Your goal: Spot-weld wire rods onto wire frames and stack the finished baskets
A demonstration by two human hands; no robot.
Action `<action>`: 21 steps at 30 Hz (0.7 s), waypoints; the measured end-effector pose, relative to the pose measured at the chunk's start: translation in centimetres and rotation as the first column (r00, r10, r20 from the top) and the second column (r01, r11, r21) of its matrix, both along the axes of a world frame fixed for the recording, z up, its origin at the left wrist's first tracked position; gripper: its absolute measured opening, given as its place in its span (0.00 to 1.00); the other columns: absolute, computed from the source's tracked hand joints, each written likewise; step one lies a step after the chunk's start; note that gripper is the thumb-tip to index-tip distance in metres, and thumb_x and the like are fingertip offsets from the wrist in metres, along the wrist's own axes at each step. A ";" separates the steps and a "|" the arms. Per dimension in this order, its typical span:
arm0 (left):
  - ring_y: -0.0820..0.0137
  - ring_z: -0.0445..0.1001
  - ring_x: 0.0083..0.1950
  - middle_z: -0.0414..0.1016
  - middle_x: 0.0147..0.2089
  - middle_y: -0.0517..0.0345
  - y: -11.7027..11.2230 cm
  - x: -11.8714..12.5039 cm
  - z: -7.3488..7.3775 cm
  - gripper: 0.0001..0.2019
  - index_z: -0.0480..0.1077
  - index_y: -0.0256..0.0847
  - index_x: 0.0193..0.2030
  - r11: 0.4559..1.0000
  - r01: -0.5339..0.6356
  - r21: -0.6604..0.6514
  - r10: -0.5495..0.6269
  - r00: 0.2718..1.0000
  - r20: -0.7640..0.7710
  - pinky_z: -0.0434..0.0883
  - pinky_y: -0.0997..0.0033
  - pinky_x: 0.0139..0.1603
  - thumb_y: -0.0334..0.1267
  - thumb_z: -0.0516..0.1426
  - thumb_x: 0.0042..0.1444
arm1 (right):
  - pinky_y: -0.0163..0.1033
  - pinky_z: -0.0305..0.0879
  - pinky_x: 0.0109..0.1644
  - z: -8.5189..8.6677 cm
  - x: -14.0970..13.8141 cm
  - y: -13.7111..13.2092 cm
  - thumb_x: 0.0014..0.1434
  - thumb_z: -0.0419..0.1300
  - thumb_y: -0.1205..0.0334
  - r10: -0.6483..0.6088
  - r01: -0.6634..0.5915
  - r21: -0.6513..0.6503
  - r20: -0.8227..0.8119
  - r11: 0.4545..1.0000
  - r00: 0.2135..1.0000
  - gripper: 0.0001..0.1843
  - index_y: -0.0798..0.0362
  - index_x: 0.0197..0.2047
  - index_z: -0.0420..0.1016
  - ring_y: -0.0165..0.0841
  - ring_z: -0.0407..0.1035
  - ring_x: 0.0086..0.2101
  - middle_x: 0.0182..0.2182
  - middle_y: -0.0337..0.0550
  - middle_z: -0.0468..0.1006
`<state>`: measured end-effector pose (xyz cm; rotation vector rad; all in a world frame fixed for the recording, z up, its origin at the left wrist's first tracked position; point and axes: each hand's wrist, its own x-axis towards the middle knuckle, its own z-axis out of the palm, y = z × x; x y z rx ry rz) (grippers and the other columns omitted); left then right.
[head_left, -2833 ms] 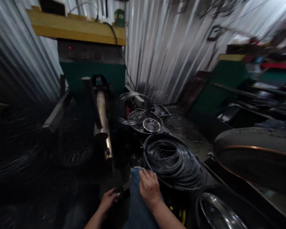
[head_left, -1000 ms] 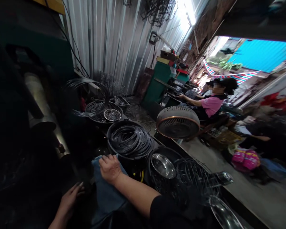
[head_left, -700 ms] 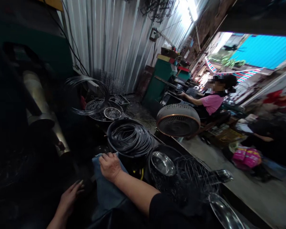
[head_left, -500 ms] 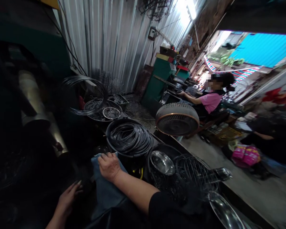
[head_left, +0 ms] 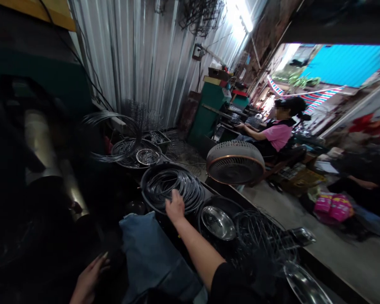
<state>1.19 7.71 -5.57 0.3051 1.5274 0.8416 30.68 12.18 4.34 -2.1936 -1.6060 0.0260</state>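
My right hand [head_left: 175, 206] reaches forward over the near rim of a black tub [head_left: 149, 203] filled with dark wire rings [head_left: 174, 188]. Its fingers curl down onto the rings, and whether they grip one is hidden. A blue denim cloth [head_left: 147, 249] lies over my lap, left of that arm. My left hand [head_left: 90, 276] rests low at the bottom left in the dark, fingers loosely extended, holding nothing I can see.
A steel bowl [head_left: 218, 222] and a wire basket [head_left: 262, 236] sit right of the tub. Another pan with wire loops [head_left: 136, 152] stands behind it. A floor fan [head_left: 235, 161] lies tilted. A person in a pink shirt [head_left: 277, 134] works at a green machine [head_left: 209, 107]. Corrugated metal wall behind.
My right hand has left the denim cloth and moved forward and right to the tub of wire rings. The left hand has hardly moved.
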 end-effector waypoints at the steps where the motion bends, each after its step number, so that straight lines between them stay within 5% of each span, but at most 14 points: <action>1: 0.68 0.75 0.27 0.78 0.29 0.54 -0.1 -0.2 -0.2 0.11 0.73 0.37 0.41 1.000 -0.006 0.000 0.006 1.000 -0.001 0.67 0.75 0.25 0.36 0.60 0.50 | 0.53 0.61 0.52 -0.4 1.5 -0.2 0.57 0.50 0.71 -0.059 0.059 -0.020 0.004 0.998 0.998 0.28 0.59 0.61 0.64 0.47 0.64 0.53 0.61 0.64 0.64; 5: 0.67 0.75 0.26 0.77 0.27 0.54 -0.1 -0.6 -0.4 0.10 0.73 0.36 0.38 0.998 -0.058 0.005 0.058 0.998 -0.007 0.67 0.73 0.24 0.37 0.61 0.48 | 0.54 0.62 0.52 -1.4 3.5 -1.2 0.48 0.55 0.75 -0.106 0.107 -0.067 0.011 0.992 0.994 0.37 0.56 0.63 0.65 0.49 0.64 0.55 0.64 0.62 0.60; 12: 0.68 0.75 0.26 0.76 0.26 0.55 -0.7 0.1 1.7 0.09 0.72 0.36 0.37 1.000 -0.028 0.006 0.029 0.999 -0.021 0.68 0.73 0.26 0.36 0.61 0.47 | 0.53 0.59 0.57 -0.6 0.5 0.0 0.52 0.55 0.71 -0.052 0.050 -0.058 -0.032 0.997 0.998 0.34 0.55 0.64 0.63 0.48 0.61 0.58 0.66 0.56 0.58; 21: 0.68 0.75 0.26 0.76 0.28 0.55 -0.7 -0.6 0.6 0.11 0.72 0.36 0.38 0.999 -0.031 0.026 0.032 0.999 -0.039 0.68 0.73 0.27 0.37 0.61 0.48 | 0.53 0.59 0.57 -0.6 -3.1 -0.6 0.59 0.57 0.62 0.014 -0.016 -0.028 -0.071 0.999 0.997 0.28 0.53 0.63 0.65 0.48 0.61 0.59 0.65 0.56 0.59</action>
